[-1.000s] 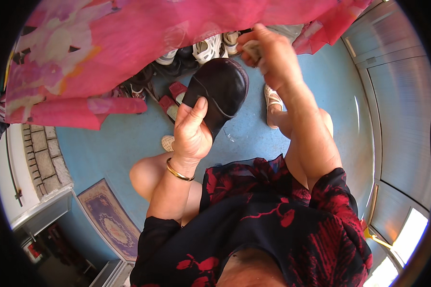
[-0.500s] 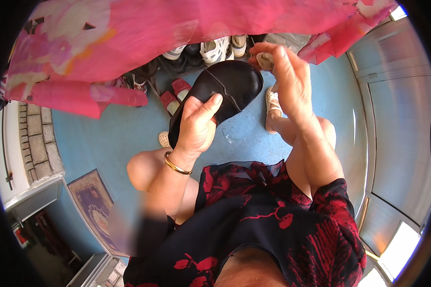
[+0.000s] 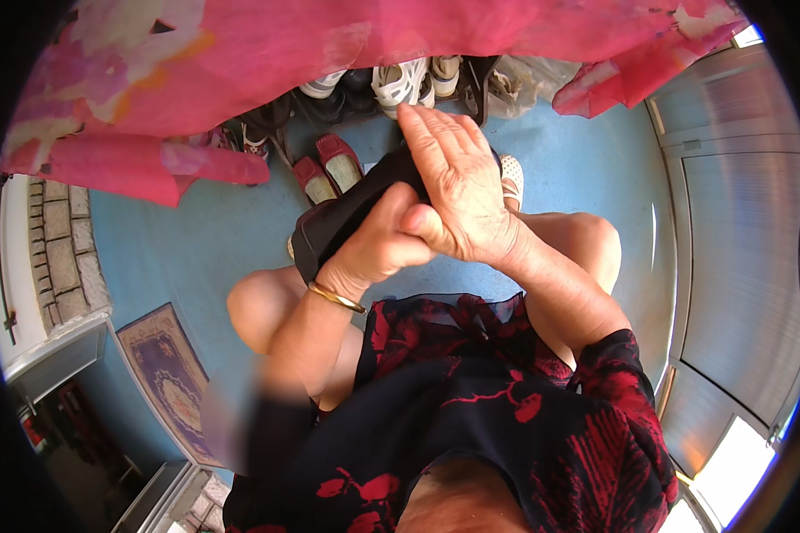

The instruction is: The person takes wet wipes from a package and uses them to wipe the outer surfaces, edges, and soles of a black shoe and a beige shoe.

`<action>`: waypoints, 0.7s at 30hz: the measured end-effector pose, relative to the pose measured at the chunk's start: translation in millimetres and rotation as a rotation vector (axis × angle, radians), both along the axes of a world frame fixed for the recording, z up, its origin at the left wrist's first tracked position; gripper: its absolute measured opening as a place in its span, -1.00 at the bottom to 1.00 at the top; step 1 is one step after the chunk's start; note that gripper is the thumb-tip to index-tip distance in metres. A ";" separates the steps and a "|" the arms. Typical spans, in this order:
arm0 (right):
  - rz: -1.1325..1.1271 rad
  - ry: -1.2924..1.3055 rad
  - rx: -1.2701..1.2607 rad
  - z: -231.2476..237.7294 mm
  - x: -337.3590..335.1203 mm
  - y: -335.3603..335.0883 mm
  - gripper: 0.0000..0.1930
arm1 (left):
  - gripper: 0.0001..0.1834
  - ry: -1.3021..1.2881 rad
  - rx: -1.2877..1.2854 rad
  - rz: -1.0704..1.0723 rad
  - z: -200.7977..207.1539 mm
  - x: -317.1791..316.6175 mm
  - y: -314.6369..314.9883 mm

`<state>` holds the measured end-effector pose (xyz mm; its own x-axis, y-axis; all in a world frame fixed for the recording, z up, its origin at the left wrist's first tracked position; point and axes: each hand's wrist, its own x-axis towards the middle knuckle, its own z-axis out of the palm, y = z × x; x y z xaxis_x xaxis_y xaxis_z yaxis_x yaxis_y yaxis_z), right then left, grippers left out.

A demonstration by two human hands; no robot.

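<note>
In front of my knees, my left hand (image 3: 378,238) grips a black leather shoe (image 3: 323,231), its fingers wrapped round the side. My right hand (image 3: 464,191) lies over the toe end of the shoe, fingers straight and pressed together, its thumb against my left thumb. This hand covers most of the toe. The small greyish crumpled cloth seen in it a moment ago is hidden now, behind the palm.
Several shoes, among them a white sneaker (image 3: 400,84), stand on a rack beneath a pink curtain (image 3: 276,53). A red pair of shoes (image 3: 340,164) rests on the blue floor. A clear plastic bag (image 3: 520,87) lies right of the rack; a patterned rug (image 3: 164,373) is at left.
My right hand has come down and left, from beside the toe onto the shoe. The shoe has turned and sunk slightly in my left hand, and the cloth has gone out of sight.
</note>
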<state>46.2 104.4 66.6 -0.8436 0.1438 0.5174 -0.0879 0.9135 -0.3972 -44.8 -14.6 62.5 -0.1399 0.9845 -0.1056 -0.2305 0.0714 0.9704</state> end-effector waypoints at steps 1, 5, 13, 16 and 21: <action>0.074 0.033 -0.015 1.8 0.2 -3.6 0.00 | -0.36 -0.236 -0.006 0.105 1.1 3.2 -2.4; 0.089 -0.084 0.192 8.8 0.9 -13.3 -0.09 | 0.11 -0.752 0.138 0.160 13.2 -0.3 -0.3; -0.153 -0.013 0.343 22.6 4.0 26.0 -0.18 | -0.20 -0.562 0.223 -0.024 -6.4 -10.7 -1.6; -0.172 -0.103 -0.216 17.9 10.4 39.2 -0.18 | -0.26 -0.263 0.056 0.031 10.9 -8.5 -10.4; -0.071 -0.043 -0.181 11.2 11.4 32.0 -0.10 | -0.30 -0.087 -0.210 0.033 45.2 -10.8 -14.3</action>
<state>57.6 136.4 77.7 -0.8486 0.2914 0.4416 -0.0050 0.8302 -0.5575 -55.6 -28.9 107.7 -0.1527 0.9347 -0.3210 -0.3184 0.2609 0.9113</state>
